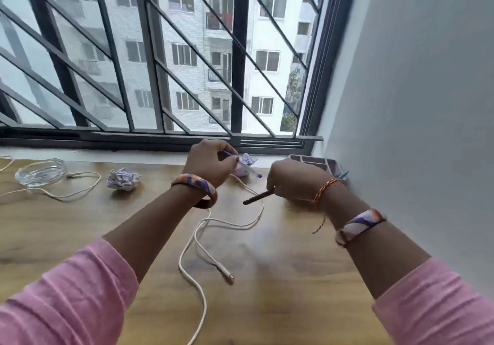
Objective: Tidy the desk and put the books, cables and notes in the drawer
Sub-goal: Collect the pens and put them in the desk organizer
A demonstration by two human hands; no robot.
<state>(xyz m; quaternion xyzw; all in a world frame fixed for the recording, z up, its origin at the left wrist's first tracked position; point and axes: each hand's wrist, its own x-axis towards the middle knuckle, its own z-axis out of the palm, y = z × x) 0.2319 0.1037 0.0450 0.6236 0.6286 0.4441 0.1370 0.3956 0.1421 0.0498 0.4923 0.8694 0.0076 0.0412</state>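
Note:
My left hand [208, 162] pinches a blue pen [227, 154] above the back of the wooden desk [80, 224]. My right hand [294, 178] grips a dark pencil [258, 197] whose tip points left. A white cable [213, 237] loops across the desk between my forearms, its plug lying near the middle. A second white cable [69, 184] trails at the left. One crumpled note [123, 179] lies left of my left hand; another crumpled note [247, 161] sits just behind it. No drawer or book is in view.
A clear glass dish [40, 173] stands at the far left. A divided pink tray [320, 162] sits in the back right corner against the grey wall [414, 104]. A barred window [160, 63] runs along the desk's back edge.

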